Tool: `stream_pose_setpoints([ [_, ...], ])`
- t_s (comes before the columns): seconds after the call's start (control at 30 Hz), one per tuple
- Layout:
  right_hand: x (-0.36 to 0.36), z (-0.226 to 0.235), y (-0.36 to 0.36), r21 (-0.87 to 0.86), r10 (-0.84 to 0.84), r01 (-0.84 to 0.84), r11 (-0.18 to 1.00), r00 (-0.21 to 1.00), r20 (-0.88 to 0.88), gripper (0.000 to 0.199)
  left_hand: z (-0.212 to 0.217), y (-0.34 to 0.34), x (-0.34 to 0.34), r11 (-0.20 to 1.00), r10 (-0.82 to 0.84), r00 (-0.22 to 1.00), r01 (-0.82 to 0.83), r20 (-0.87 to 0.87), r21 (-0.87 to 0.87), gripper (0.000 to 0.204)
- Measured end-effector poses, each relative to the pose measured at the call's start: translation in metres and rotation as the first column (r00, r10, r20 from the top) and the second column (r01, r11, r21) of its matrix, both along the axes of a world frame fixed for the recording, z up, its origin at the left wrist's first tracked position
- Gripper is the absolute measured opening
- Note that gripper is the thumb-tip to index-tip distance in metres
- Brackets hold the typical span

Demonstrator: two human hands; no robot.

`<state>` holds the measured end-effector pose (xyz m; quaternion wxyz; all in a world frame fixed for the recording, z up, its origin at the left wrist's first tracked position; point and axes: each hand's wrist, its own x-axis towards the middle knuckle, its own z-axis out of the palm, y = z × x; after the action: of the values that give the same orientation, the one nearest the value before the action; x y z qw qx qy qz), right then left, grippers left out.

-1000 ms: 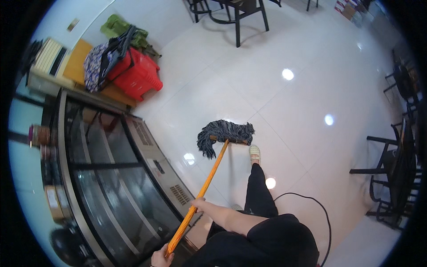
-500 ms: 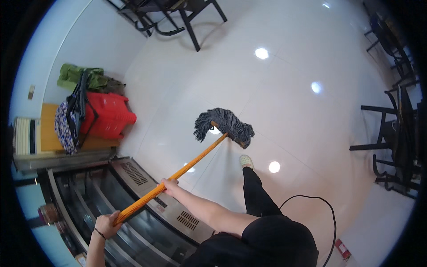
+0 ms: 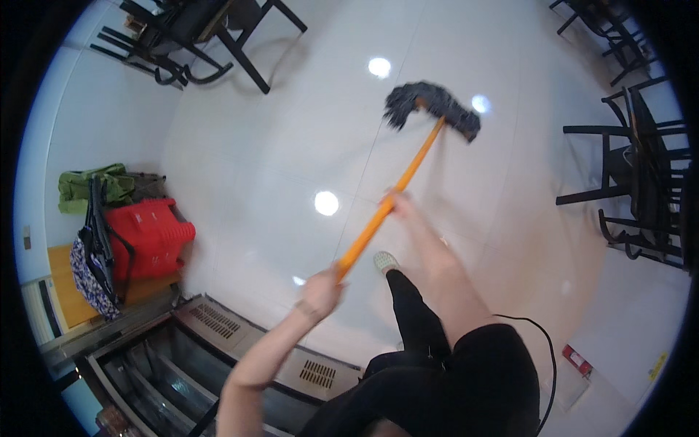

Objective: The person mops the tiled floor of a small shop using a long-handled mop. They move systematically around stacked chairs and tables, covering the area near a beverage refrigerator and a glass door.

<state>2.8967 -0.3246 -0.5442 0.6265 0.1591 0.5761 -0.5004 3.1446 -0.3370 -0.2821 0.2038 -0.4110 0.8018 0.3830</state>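
Across the glossy white tile floor [image 3: 291, 146], a mop [image 3: 429, 105] with a dark stringy head lies pressed to the tiles well ahead of the person, its orange handle [image 3: 393, 197] slanting back toward them. Left hand [image 3: 320, 288] is closed around the handle's near end; right hand [image 3: 397, 200] is wrapped around it farther up. A shoe [image 3: 384, 261] stands just beside the handle. At the left sit a red basket [image 3: 149, 237] and a green bag [image 3: 91, 186]; black chairs [image 3: 196, 29] stand beyond.

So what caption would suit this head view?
Both hands, left hand and right hand, grip an orange-handled mop on the glossy white floor.
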Motion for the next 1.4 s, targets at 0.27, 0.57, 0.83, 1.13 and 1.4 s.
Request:
stream_pose_setpoints([
  [0.27, -0.147, 0.039, 0.084, 0.436, 0.327, -0.039, 0.899, 0.721, -0.611, 0.022, -0.013, 0.128, -0.111, 0.957, 0.278, 0.879, -0.218, -0.388, 0.191, 0.039],
  [0.57, 0.089, 0.091, 0.207, 0.581, 0.408, -0.095, 0.808, 0.802, -0.436, 0.052, -0.002, 0.263, 0.116, 0.868, 0.467, 0.788, -0.322, -0.401, 0.377, 0.046],
  [0.83, 0.190, 0.130, 0.424, 0.420, 0.128, -0.010, 0.908, 0.959, -0.253, 0.052, 0.123, 0.425, 0.192, 0.957, 0.249, 0.947, -0.209, -0.201, 0.200, 0.043],
  [1.13, 0.208, 0.206, 0.521, 0.383, -0.009, -0.017, 0.924, 0.998, 0.065, 0.040, 0.235, 0.489, 0.169, 0.862, 0.374, 0.921, -0.302, -0.107, 0.407, 0.045],
  [1.4, 0.173, 0.199, 0.573, 0.393, 0.136, -0.180, 0.902, 0.981, 0.139, 0.024, 0.236, 0.554, 0.116, 0.793, 0.544, 0.839, -0.513, -0.003, 0.328, 0.043],
])
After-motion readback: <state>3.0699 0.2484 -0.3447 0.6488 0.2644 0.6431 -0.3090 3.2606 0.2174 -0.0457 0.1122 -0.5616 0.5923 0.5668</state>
